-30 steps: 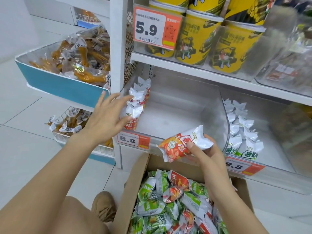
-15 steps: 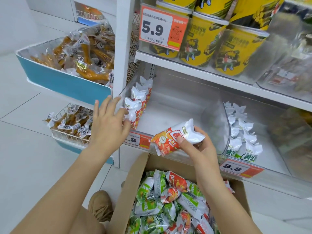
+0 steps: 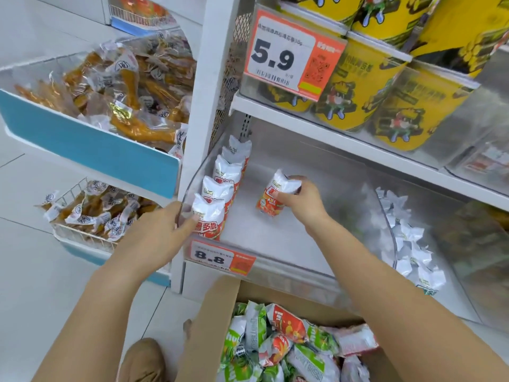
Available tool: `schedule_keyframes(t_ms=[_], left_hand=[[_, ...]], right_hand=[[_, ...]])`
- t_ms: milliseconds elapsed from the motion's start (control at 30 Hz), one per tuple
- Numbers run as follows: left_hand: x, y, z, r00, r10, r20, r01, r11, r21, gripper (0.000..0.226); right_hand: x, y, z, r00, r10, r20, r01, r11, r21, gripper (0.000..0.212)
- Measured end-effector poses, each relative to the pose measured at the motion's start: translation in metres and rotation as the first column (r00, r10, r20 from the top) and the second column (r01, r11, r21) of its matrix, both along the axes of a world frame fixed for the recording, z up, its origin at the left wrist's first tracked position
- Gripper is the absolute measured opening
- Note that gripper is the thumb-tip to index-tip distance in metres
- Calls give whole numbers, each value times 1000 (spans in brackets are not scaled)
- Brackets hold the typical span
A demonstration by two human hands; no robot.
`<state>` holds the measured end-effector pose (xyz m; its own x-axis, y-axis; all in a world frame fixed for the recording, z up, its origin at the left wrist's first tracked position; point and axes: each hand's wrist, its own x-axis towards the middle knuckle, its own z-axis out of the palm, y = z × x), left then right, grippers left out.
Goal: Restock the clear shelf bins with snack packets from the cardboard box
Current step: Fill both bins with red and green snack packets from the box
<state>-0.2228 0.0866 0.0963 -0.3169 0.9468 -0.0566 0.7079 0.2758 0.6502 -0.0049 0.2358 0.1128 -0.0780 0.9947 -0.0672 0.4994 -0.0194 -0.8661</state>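
Observation:
My right hand (image 3: 301, 201) is inside the clear shelf bin (image 3: 275, 241), shut on a red-and-white snack packet (image 3: 275, 193) held upright just above the bin floor. My left hand (image 3: 157, 238) rests at the bin's front left corner, thumb pressed against the front packet of a row of red-and-white packets (image 3: 220, 194) standing along the left wall. Below the shelf the open cardboard box (image 3: 209, 321) holds several red and green packets (image 3: 278, 343).
A neighbouring clear bin (image 3: 451, 274) to the right holds white-and-green packets (image 3: 407, 244). Yellow tubs (image 3: 363, 86) fill the shelf above. A blue-fronted bin (image 3: 91, 150) and a wire basket (image 3: 88, 213) of brown snack packs stand at left. My shoe (image 3: 143, 359) sits beside the box.
My right hand has carried the red packet from in front of the shelf into the clear bin. My left hand has dropped to the front packet of the row. The camera has moved closer.

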Motion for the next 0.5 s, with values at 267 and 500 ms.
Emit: schedule_keyframes(t_ms=[267, 500], left_hand=[[-4, 7, -1, 997, -40, -62, 37, 998, -50, 39], [-5, 10, 5, 991, -88, -99, 80, 993, -83, 42]], right_hand=[[-46, 66, -15, 993, -2, 115, -3, 999, 44, 14], [-72, 79, -21, 988, -136, 76, 134, 990, 32, 52]])
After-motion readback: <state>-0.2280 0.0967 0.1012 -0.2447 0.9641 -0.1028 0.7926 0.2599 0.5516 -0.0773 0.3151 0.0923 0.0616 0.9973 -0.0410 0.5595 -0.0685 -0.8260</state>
